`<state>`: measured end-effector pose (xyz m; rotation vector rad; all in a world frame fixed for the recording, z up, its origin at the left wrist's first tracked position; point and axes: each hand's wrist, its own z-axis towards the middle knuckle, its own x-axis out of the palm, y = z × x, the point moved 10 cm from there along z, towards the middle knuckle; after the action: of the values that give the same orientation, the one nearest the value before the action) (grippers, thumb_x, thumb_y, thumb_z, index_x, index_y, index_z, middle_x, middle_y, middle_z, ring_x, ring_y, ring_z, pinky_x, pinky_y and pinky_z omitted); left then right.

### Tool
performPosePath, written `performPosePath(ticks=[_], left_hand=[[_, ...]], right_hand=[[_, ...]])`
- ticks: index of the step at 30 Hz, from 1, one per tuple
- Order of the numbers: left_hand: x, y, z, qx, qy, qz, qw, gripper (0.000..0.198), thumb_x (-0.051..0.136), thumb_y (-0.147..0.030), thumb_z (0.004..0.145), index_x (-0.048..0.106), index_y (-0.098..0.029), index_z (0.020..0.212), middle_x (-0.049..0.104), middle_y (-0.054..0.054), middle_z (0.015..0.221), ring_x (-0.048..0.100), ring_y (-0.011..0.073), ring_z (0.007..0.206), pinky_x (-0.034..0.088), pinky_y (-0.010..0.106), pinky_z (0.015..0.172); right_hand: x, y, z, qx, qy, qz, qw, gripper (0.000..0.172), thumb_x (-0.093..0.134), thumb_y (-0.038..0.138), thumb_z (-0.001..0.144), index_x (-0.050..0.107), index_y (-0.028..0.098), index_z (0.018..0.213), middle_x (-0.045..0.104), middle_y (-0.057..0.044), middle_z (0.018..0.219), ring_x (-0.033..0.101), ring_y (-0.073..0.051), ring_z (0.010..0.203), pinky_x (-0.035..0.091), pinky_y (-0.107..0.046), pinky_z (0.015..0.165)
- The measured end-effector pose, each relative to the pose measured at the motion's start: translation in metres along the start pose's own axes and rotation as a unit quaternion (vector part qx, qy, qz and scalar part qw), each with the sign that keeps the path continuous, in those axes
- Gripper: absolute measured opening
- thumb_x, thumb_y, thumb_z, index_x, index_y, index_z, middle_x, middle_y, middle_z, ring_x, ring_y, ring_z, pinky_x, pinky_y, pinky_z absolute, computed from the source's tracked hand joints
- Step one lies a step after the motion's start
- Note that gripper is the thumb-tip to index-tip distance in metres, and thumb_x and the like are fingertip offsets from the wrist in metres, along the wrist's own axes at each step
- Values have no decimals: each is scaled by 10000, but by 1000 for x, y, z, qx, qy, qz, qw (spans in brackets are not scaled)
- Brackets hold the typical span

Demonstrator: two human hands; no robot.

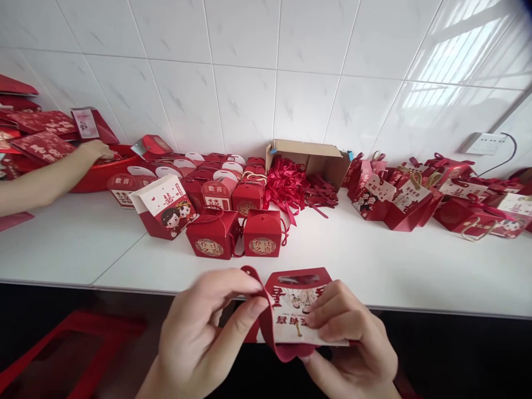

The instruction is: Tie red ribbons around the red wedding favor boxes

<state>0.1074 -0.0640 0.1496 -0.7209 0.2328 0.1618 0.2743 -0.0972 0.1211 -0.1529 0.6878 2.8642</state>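
Note:
A red and white paper gift box [297, 310] with printed figures and characters is held over the front edge of the counter. My left hand [211, 327] pinches a red strap-like strip [267, 318] at the box's left side, thumb and forefinger closed on it. My right hand [353, 338] grips the box from the right, fingers across its printed face and thumb underneath. The strip bends down from my left fingers to the lower edge of the box. Just beyond stand two small red boxes [262, 235] with cord handles.
Several red gift boxes [218, 194] crowd the white counter [324, 249]. An open cardboard box [328, 160] spills red ribbons [286, 180]. Finished-looking bags [409, 199] stand at right. Another person's arm [54, 177] reaches into a red basin [97, 177]. A tiled wall [245, 105] rises behind.

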Motion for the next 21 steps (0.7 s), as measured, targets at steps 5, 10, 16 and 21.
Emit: performPosePath(ticks=[5,10,16,21], left_hand=[[17,13,-12,-60,126,15,990,304,466,-150,922,658,-337,1066,767,25,970,741,206,882,609,271,748],[26,11,-18,-16,154,54,986,273,648,-146,810,726,-355,968,661,34,1254,691,241,1037,599,300,818],[34,20,-20,-75,148,-77,983,402,643,-67,816,718,-350,1091,767,29,944,727,213,865,615,297,736],[29,21,-19,-86,111,-98,985,327,674,-98,803,756,-320,1028,784,45,888,740,244,816,623,351,741]], right_hand=[[-1,1,1,-9,20,-22,1000,247,659,76,717,545,202,896,623,-36,703,569,-174,578,453,-340,528],[3,1,2,-8,44,-32,999,247,645,79,738,539,214,916,621,-22,696,580,-174,583,459,-331,533],[11,0,1,-11,71,-32,997,250,660,74,725,532,206,894,624,-31,705,566,-175,595,451,-332,546],[12,-2,1,-6,71,-40,997,226,660,95,749,524,213,886,619,-26,706,555,-171,591,439,-331,555]])
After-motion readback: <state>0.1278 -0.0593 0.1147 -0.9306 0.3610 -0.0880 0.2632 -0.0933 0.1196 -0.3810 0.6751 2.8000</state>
